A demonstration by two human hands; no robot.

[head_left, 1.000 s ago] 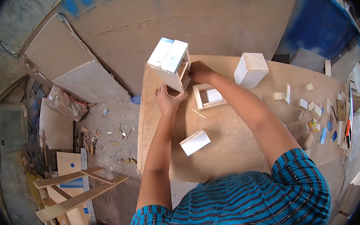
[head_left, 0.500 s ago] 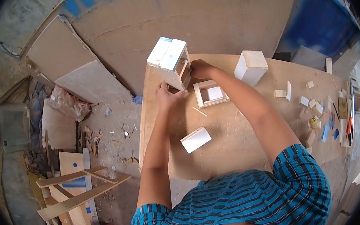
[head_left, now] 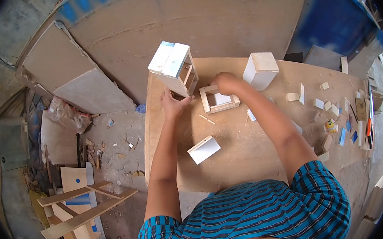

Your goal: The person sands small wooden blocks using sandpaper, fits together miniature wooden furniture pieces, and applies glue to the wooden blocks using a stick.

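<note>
Steadiness is probably why my left hand (head_left: 177, 104) grasps the foot of the tall open-sided cabinet (head_left: 171, 70), spread around its near lower part; the cabinet stands upright near the left edge of the bench (head_left: 245, 149) and looks narrow enough to tip. My right hand (head_left: 227, 83) bends over the far side of the low box frame (head_left: 221, 107), just beside the cabinet; its fingertips are hidden, so I cannot tell whether it grips. The white block (head_left: 204, 150) lies nearer me between my forearms, perhaps for easy reach.
</note>
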